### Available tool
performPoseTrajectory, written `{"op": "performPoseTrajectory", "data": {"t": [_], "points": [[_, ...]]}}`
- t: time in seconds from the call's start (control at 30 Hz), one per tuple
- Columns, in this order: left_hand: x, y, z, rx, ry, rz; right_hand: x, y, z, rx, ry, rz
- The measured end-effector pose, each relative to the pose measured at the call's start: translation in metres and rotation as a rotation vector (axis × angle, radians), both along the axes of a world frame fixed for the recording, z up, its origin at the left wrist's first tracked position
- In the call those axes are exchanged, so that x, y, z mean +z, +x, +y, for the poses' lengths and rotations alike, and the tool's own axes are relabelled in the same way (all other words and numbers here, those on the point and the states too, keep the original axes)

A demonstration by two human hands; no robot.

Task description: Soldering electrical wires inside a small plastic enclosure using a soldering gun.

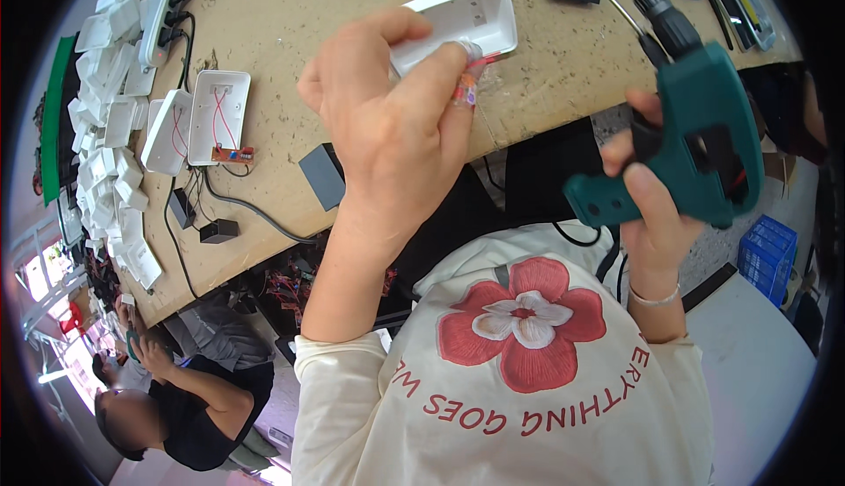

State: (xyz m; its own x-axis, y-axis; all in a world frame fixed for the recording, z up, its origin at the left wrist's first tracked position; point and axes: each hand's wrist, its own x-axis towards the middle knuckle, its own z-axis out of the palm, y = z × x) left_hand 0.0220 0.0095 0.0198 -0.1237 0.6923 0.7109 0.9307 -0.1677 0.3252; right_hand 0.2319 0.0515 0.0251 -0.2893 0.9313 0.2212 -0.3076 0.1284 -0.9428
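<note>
My left hand (387, 107) is closed on a white plastic housing (480, 12), a shallow open box tilted above the table with its hollow side showing. Close to the thumb tip is a small piece with a see-through end and coloured patches (466, 85); its kind I cannot make out. A bit of red (495, 57) shows beside it. In my right hand (656, 204) is a dark green pistol-shaped glue gun (713, 125), its black nose and pale tip pointing away over the table. Fingers wrap its handle near the trigger, and it stays apart from the housing.
Two opened white housings (231, 103) with red wires and a small circuit board (231, 155) lie at left. Beyond is a heap of white housings (114, 160) beside a power strip (163, 24). Black blocks (326, 176) and cables lie about. A co-worker (202, 407) sits lower left.
</note>
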Motion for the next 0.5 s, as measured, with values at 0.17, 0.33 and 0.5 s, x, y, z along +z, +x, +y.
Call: {"op": "performPoseTrajectory", "data": {"t": [0.17, 0.33, 0.5], "points": [[0.001, -0.013, 0.009, 0.055, -0.025, 0.047, -0.002, 0.04, -0.01, 0.071, -0.021, -0.233], [0.019, -0.006, 0.02, -0.02, -0.164, -0.054, 0.003, 0.056, -0.017, 0.185, -0.09, -0.398], [0.023, -0.001, 0.023, 0.061, -0.233, 0.027, 0.002, 0.052, -0.017, 0.261, -0.122, -0.395]]}}
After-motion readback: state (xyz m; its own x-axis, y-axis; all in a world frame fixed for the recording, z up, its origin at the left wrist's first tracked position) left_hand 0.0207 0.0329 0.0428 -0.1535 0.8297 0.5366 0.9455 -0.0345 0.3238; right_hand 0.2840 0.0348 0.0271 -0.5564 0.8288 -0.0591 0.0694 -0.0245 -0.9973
